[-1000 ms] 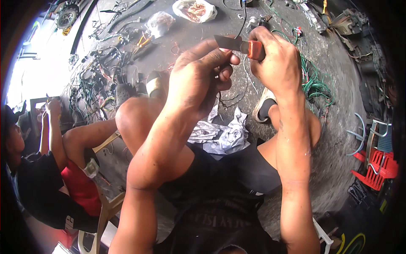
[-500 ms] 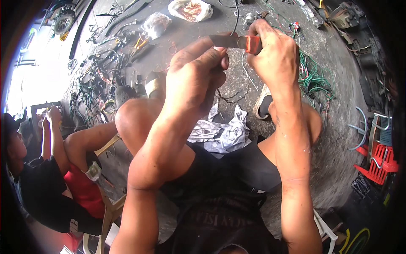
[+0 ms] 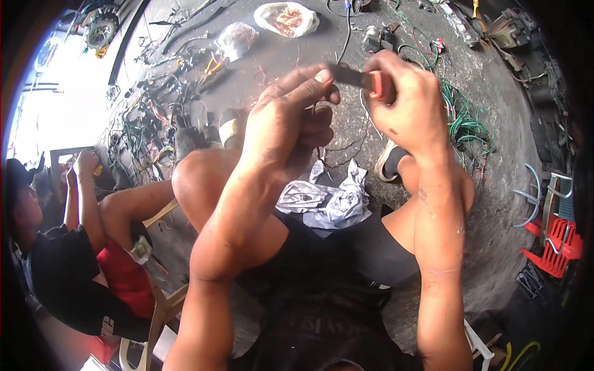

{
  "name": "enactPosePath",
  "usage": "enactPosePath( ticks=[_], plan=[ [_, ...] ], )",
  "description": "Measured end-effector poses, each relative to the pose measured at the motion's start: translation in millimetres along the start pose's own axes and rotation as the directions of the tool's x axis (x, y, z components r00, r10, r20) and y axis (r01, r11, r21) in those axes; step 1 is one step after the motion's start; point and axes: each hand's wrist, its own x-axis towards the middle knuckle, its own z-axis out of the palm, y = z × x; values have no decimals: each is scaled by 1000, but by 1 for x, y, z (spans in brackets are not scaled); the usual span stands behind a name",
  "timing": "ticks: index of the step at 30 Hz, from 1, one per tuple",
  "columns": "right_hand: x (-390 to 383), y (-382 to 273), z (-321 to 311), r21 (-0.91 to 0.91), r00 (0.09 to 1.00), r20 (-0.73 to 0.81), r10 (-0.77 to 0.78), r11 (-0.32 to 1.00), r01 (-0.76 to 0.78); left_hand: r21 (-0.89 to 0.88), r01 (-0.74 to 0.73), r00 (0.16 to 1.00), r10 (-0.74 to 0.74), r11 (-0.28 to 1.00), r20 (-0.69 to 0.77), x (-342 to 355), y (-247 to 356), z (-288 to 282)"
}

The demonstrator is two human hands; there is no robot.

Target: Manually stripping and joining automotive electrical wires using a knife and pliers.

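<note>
Head view: a dark cable [image 3: 348,29] was pinched by the left hand [image 3: 281,114], an orange-handled knife [image 3: 376,85] gripped by the right hand [image 3: 409,99], its blade [image 3: 351,76] best angled shallowly, clear of the thumb [image 3: 321,77].

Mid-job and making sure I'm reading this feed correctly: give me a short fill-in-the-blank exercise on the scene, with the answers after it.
The right hand holds a knife whose blade points toward the picture's ____ edge.
The big wire tangle to the right of that hand is mostly ____ in colour.
The bag of copper-coloured strands near the top of the picture is ____.

Missing words: left; green; white.
</note>
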Motion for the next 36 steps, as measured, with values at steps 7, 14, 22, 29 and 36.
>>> enactPosePath(
  ticks=[7,14,22,29,36],
  plan=[
    [1,3,13,-79,1000,8,27,997,-26,149,-109,991,120,983,-62,4,-3,6],
    [2,5,17,-110,999,14,36,993,-35,257,-149,979,179,955,-99,1,-1,15],
    [11,15,8,-262,948,-189,257,917,-301,225,-179,968,212,958,-132,0,-2,9],
    [4,43,-23,-107,947,-234,221,962,-251,154,-155,969,181,976,-167,-2,0,5],
    [3,5,14,-50,999,-27,-26,998,24,206,-160,983,175,965,-59,0,0,6]
  ],
)
